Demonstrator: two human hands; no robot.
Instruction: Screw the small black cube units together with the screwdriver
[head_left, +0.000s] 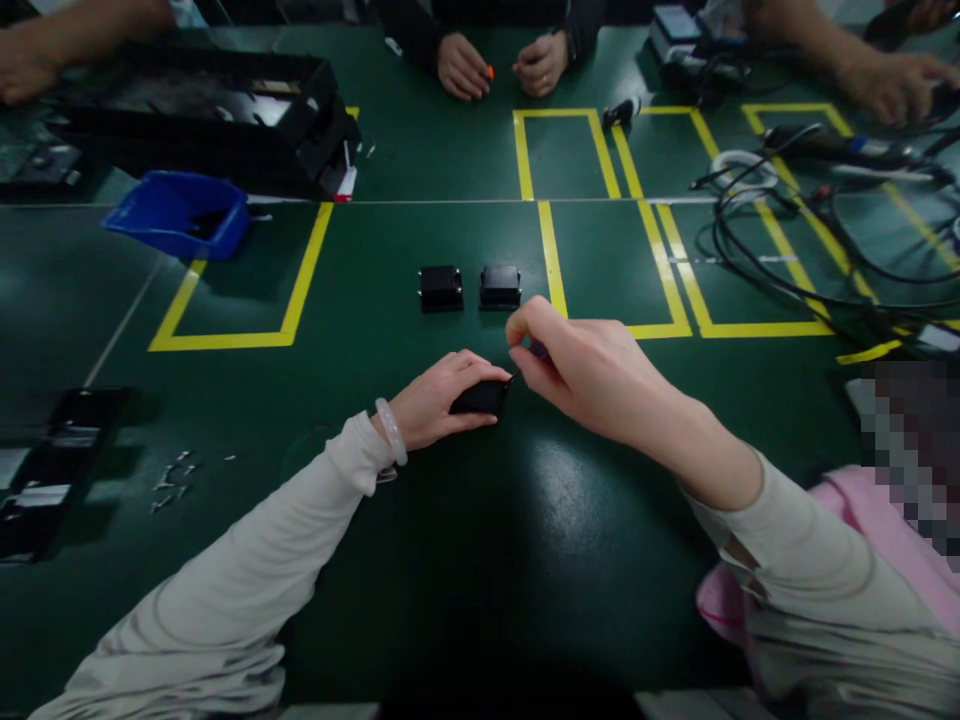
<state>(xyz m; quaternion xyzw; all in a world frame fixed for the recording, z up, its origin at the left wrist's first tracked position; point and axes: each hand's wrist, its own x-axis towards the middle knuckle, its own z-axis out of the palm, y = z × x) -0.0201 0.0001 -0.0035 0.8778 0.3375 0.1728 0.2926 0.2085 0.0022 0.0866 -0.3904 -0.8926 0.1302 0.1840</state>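
Note:
My left hand [444,398] is closed around a small black box [480,397] low over the green table, thumb and fingers along its sides. To its right, my right hand [574,368] pinches what looks like a small screwdriver [537,348] with a dark purplish handle, mostly hidden by the fingers. Its thin dark shaft reaches the right end of the box. Just beyond my hands stand two similar black boxes, one on the left [440,288] and one on the right [500,287], with small shiny bits at their sides.
Several small silvery pieces [172,482], like screws, lie left of my arm near a black panel [56,460]. A blue bin [180,215] and large black housing [202,120] stand farther back. Cables [750,250] spread at right. Across the table, another person's hands [499,68] rest.

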